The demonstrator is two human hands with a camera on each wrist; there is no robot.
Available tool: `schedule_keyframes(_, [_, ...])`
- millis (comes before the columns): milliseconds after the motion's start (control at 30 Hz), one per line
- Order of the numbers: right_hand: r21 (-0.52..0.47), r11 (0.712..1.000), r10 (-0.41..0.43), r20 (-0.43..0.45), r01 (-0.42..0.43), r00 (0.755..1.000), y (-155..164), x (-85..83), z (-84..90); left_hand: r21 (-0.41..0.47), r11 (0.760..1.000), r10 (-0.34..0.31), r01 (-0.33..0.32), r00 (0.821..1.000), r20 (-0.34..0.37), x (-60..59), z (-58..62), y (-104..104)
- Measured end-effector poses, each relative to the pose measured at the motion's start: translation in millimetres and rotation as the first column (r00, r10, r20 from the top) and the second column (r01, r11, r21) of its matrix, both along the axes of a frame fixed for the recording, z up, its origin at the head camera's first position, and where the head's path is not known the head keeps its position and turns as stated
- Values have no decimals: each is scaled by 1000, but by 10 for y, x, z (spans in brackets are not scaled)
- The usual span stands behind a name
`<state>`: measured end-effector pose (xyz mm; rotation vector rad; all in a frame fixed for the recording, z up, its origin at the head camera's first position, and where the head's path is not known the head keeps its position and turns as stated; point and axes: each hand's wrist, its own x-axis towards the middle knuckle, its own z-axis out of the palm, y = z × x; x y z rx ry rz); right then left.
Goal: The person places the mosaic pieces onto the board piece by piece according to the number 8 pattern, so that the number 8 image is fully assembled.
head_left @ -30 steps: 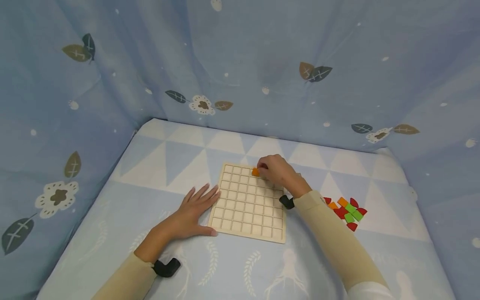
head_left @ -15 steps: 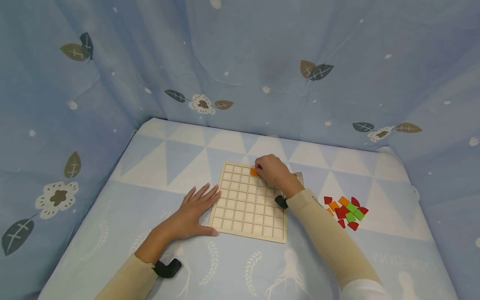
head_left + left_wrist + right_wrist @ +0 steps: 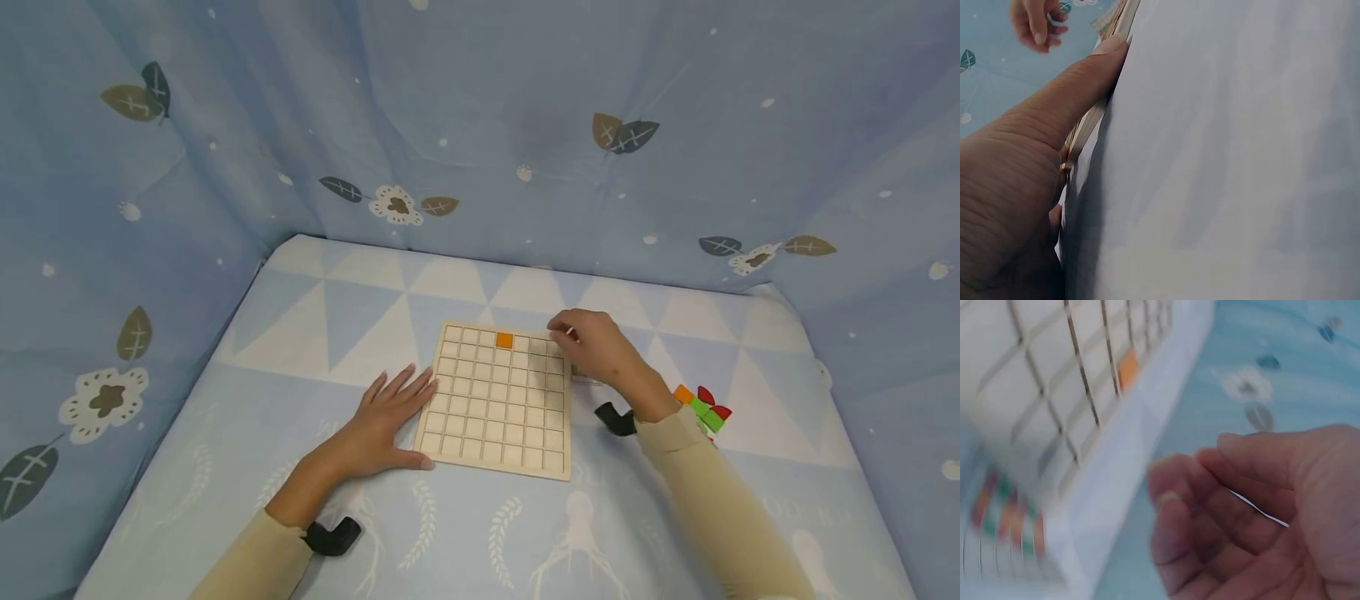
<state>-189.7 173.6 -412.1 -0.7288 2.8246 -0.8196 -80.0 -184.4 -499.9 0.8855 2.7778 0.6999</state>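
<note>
A pale wooden grid board (image 3: 491, 400) lies on the bed-like surface, with one orange square tile (image 3: 505, 340) seated in its far row. My left hand (image 3: 382, 425) rests flat at the board's left side, fingers spread and touching the edge. In the left wrist view its thumb (image 3: 1079, 87) lies along the board's border. Over the far right corner hovers my right hand (image 3: 596, 346), fingers loosely bent and holding nothing. The right wrist view shows a gap between its thumb (image 3: 1260, 453) and the other fingertips.
A pile of loose red, green and orange pieces (image 3: 705, 408) lies right of the board, partly hidden by the right forearm. Beside the board's right edge is a card with a coloured grid pattern (image 3: 1010, 515). Blue patterned cloth (image 3: 480, 150) hangs behind.
My right hand placed the orange tile in its cell, let go and moved away to the right. The left hand stayed put at the board's edge.
</note>
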Motion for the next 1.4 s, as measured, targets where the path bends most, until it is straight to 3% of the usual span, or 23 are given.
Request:
schedule_keyframes(100, [24,999,-34,21,34,999,327,104,88,-5,1000,2,-2,1000,7,-4,-11,4])
schedule_keyframes(267, [158,980,-134,96,118,986,791,314,91,-2,1000,-3,3,1000,22,-8,-32,4])
schedule_keyframes(500, [261,948,-234,183,182,955,1167,561,-85,1,1000,-10,10,1000,3,-12,-28,-4])
schedule_keyframes(733, [319,923,-264,127,213,956,1404,725,-304,0,1000,-13,13,1000,16,-10,-16,2])
schedule_keyframes(900, [307,915,-307,107,263,946,1460,766,-373,1,1000,3,-3,1000,24,-6,5,8])
schedule_keyframes(1167, [244,908,-365,63,341,929,1400,691,-448,4,1000,11,-11,1000,27,10,23,1])
schedule_keyframes(1400, [198,893,-433,137,404,891,1328,585,-485,-10,1000,0,0,1000,9,-5,-8,0])
